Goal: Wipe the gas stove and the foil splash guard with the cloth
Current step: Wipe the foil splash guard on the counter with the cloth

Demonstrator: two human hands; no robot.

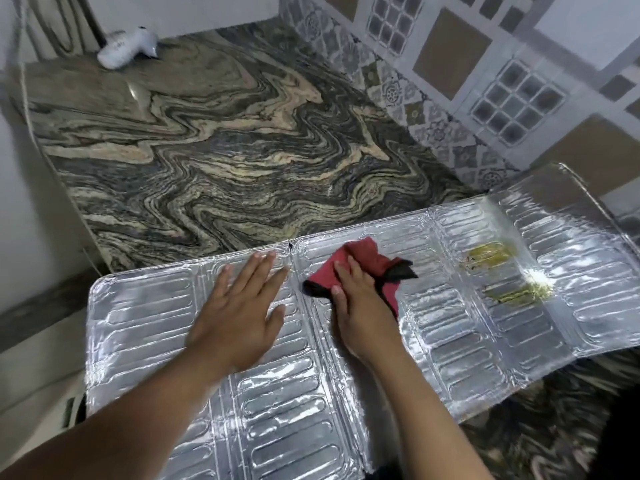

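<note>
Cloth (360,268) lies under right hand (360,306) fingers (346,271), on splash guard (485,327).

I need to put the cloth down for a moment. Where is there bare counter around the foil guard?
The widest bare stretch of granite counter lies beyond the foil splash guard, between the tiled wall and the white object in the far corner. A smaller strip shows at the near right. The guard itself is crowded: left hand, right hand on the red cloth, yellowish stains.

No text, label, brand, number or sign can be read on anything in view.
</note>
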